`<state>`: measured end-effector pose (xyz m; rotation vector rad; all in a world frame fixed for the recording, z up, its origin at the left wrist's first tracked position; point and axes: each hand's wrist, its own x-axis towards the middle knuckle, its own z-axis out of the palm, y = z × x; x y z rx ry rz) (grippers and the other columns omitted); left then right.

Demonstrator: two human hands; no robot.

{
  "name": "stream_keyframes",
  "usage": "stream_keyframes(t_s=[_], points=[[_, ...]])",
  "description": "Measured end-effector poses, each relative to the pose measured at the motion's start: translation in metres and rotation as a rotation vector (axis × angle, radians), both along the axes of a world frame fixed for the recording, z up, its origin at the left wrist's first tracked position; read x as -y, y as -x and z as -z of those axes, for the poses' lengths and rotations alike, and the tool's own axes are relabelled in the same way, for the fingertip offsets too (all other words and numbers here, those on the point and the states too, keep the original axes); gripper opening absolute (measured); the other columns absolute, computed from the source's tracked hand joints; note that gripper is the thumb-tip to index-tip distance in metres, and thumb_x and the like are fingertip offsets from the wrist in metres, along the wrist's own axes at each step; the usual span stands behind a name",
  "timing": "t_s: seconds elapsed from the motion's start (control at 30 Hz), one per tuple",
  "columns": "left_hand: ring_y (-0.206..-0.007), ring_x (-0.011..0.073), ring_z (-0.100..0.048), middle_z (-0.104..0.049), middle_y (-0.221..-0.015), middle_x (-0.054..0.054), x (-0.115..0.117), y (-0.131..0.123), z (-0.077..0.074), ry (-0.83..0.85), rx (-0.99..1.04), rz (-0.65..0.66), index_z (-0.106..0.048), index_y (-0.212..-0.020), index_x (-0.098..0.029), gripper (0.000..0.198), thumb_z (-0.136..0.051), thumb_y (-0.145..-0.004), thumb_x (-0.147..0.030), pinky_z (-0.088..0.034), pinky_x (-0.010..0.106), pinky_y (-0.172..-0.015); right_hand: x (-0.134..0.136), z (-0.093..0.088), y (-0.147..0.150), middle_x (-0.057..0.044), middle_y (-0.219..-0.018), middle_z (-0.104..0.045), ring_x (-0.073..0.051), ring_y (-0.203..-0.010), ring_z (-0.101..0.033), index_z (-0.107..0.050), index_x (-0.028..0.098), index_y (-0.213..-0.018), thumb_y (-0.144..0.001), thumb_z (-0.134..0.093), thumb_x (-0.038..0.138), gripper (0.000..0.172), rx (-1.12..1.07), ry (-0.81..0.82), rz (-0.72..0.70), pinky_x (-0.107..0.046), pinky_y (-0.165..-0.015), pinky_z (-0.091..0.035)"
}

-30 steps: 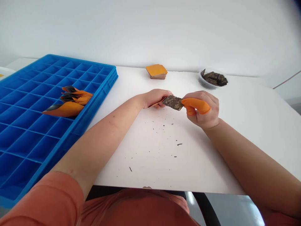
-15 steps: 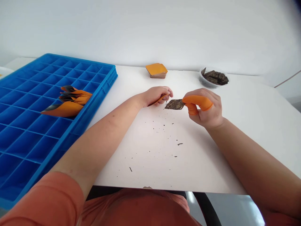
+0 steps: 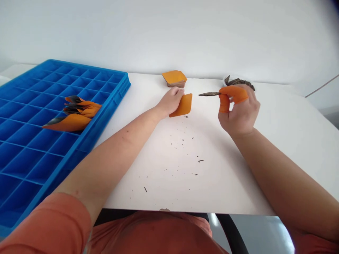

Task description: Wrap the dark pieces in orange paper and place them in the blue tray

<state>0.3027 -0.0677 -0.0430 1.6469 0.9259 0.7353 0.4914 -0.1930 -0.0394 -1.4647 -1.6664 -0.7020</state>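
Dark chip (image 3: pixel 209 94) level, tip toward orange card (image 3: pixel 182 105)

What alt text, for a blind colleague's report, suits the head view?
The left hand holds an orange sheet and the right hand, in orange finger cots, pinches a dark flat piece, both over a white table. A blue compartment tray at the left holds filled orange wraps; a sheet stack lies beyond.

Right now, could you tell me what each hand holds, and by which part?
Left hand: orange sheet, left edge. Right hand: dark piece, right end.
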Motion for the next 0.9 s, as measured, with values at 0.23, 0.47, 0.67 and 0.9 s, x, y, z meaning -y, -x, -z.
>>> stream_keyframes(t_s=[0.23, 0.47, 0.67, 0.9], points=[[-0.069, 0.0143, -0.046, -0.041, -0.068, -0.001, -0.003, 0.001, 0.015, -0.331, 0.001, -0.129, -0.032, -0.069, -0.022, 0.049, -0.049, -0.106, -0.048, -0.032, 0.03, -0.065, -0.014, 0.023, 0.013, -0.003, -0.089, -0.069, -0.017, -0.078, -0.068, -0.059, 0.027, -0.104, -0.1, -0.056, 0.042, 0.016, -0.708, 0.289, -0.12, -0.027, -0.052, -0.057], [-0.077, 0.0175, -0.052, -0.042, -0.066, 0.0, 0.004, 0.007, 0.008, -0.445, 0.012, -0.141, -0.036, -0.064, -0.022, 0.054, -0.059, -0.098, -0.057, -0.033, 0.031, -0.063, -0.014, 0.007, 0.02, -0.003, -0.081, -0.066, -0.013, -0.067, -0.063, -0.06, 0.023, -0.087, -0.095, -0.067, 0.038, 0.018, -1.056, 0.595, -0.212, -0.025, -0.047, -0.059], [-0.071, 0.0157, -0.05, -0.045, -0.065, 0.0, 0.003, 0.008, 0.007, -0.537, -0.039, -0.231, -0.033, -0.064, -0.023, 0.056, -0.058, -0.098, -0.06, -0.034, 0.031, -0.063, -0.012, -0.004, 0.027, -0.004, -0.08, -0.065, -0.013, -0.062, -0.062, -0.059, 0.022, -0.081, -0.094, -0.068, 0.033, 0.019, -1.132, 0.677, -0.141, -0.03, -0.046, -0.061], [-0.062, 0.0142, -0.043, -0.041, -0.062, -0.002, 0.005, 0.007, 0.007, -0.553, -0.004, -0.233, -0.031, -0.064, -0.023, 0.058, -0.058, -0.097, -0.061, -0.032, 0.033, -0.06, -0.012, 0.004, 0.025, -0.003, -0.077, -0.065, -0.012, -0.061, -0.062, -0.058, 0.023, -0.083, -0.095, -0.066, 0.033, 0.018, -0.999, 0.629, -0.15, -0.026, -0.045, -0.06]])
